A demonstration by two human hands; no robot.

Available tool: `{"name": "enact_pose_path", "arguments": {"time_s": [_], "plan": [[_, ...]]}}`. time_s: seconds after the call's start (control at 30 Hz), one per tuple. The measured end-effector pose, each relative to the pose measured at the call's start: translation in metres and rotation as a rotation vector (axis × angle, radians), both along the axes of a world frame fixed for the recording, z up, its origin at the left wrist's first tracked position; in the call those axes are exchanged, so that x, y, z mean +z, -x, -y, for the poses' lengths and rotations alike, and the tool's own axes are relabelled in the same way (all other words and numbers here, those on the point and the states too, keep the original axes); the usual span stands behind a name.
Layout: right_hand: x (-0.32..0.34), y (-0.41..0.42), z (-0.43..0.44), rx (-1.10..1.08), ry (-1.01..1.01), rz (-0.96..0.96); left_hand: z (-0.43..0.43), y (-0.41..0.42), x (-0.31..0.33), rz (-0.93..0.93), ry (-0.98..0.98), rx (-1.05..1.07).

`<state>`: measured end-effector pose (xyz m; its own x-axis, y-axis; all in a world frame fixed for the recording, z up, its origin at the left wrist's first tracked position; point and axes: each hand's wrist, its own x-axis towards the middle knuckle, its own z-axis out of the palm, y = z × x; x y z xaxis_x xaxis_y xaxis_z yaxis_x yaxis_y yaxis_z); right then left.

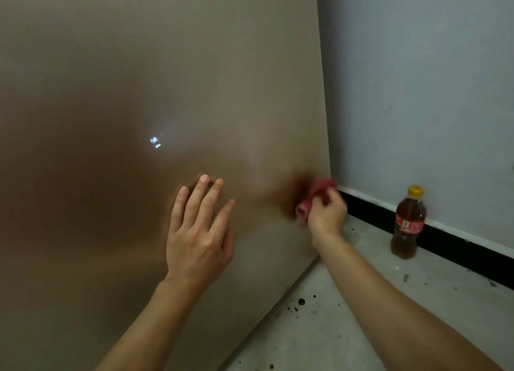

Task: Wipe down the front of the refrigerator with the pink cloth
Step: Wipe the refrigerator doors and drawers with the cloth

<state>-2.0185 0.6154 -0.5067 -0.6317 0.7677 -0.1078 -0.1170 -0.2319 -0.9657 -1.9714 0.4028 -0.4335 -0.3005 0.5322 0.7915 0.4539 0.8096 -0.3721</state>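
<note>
Item 1, refrigerator front (125, 78): glossy beige-brown panel filling the left and centre of your view. Its right edge runs down beside the wall (417, 78). One small bright glint (155, 142) of reflected light sits near the middle.

Item 2, your left hand (199, 231): released, fingers straight and spread, fingertips touching the panel low down. Whether the palm also touches cannot be told from this angle. It holds nothing.

Item 3, your right hand (328, 213): fingers curled round the pink cloth (313, 197), to the right of your left hand and apart from it.

Item 4, pink cloth: bunched into a wad, grasped in your right hand and pressed to the refrigerator front just inside its right edge, low on the door. It is slightly blurred. A dark reddish reflection shows in the panel just to its left.

Item 5, bottle (409, 223): clear plastic, brown liquid, yellow cap, red label. It stands upright on the floor (347, 329), just beside the skirting strip (459, 248), apart from the refrigerator.

Item 6, floor: pale grey, with dark specks near the door's bottom edge.

Item 7, wall: pale blue-grey, with the black skirting strip along its foot.
</note>
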Motion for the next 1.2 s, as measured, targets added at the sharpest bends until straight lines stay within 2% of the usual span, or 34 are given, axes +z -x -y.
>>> {"name": "enact_pose_path", "arguments": {"time_s": [0.07, 0.13, 0.23, 0.3, 0.33, 0.4, 0.43, 0.5, 0.57, 0.63, 0.7, 0.77, 0.83, 0.87, 0.9, 0.97, 1.0, 1.03, 1.1, 1.2], "plan": [[0.052, 0.021, -0.006, -0.090, -0.198, -0.164, -0.003, 0.002, -0.001, -0.022, -0.015, 0.005], [0.085, 0.036, 0.009, -0.074, -0.437, -0.225, -0.005, 0.003, -0.003, -0.039, -0.036, 0.012], [0.073, 0.042, 0.037, -0.115, -0.602, -0.299, -0.007, 0.003, -0.004, -0.046, -0.045, 0.017], [0.026, 0.046, 0.032, -0.146, -0.550, -0.227, -0.007, 0.003, -0.004, -0.042, -0.042, 0.016], [-0.006, 0.048, 0.019, -0.143, -0.514, -0.110, -0.007, 0.003, -0.003, -0.044, -0.040, 0.019], [-0.056, 0.037, -0.008, 0.011, -0.390, 0.193, -0.007, 0.004, -0.004, -0.051, -0.039, 0.020], [-0.072, 0.028, -0.021, 0.105, -0.280, 0.305, -0.007, 0.004, -0.004, -0.054, -0.040, 0.020], [-0.076, 0.023, -0.039, 0.086, -0.129, 0.374, -0.007, 0.005, -0.006, -0.064, -0.045, 0.022], [-0.047, 0.033, -0.052, -0.071, -0.164, 0.221, -0.008, 0.006, -0.008, -0.078, -0.059, 0.035], [0.005, 0.046, -0.054, -0.107, -0.358, 0.007, -0.013, 0.009, -0.012, -0.089, -0.074, 0.063], [0.044, 0.058, -0.039, -0.089, -0.582, -0.115, -0.020, 0.011, -0.017, -0.103, -0.096, 0.093], [0.059, 0.060, -0.023, -0.137, -0.703, -0.140, -0.027, 0.013, -0.021, -0.106, -0.109, 0.114], [0.028, 0.060, -0.019, -0.157, -0.747, -0.103, -0.031, 0.014, -0.024, -0.105, -0.105, 0.131], [-0.001, 0.060, -0.025, -0.109, -0.710, -0.017, -0.032, 0.015, -0.024, -0.104, -0.101, 0.140], [-0.031, 0.060, -0.035, -0.015, -0.644, 0.154, -0.032, 0.016, -0.025, -0.103, -0.097, 0.146], [-0.086, 0.056, -0.056, 0.223, -0.408, 0.486, -0.031, 0.015, -0.026, -0.100, -0.090, 0.146], [-0.105, 0.047, -0.064, 0.308, -0.299, 0.573, -0.030, 0.015, -0.026, -0.098, -0.089, 0.145], [-0.119, 0.040, -0.070, 0.337, -0.216, 0.599, -0.030, 0.015, -0.026, -0.094, -0.089, 0.145], [-0.127, 0.032, -0.080, 0.240, -0.143, 0.588, -0.029, 0.015, -0.025, -0.089, -0.089, 0.141], [-0.095, 0.039, -0.078, 0.012, -0.056, 0.355, -0.030, 0.016, -0.026, -0.079, -0.094, 0.147]]}}
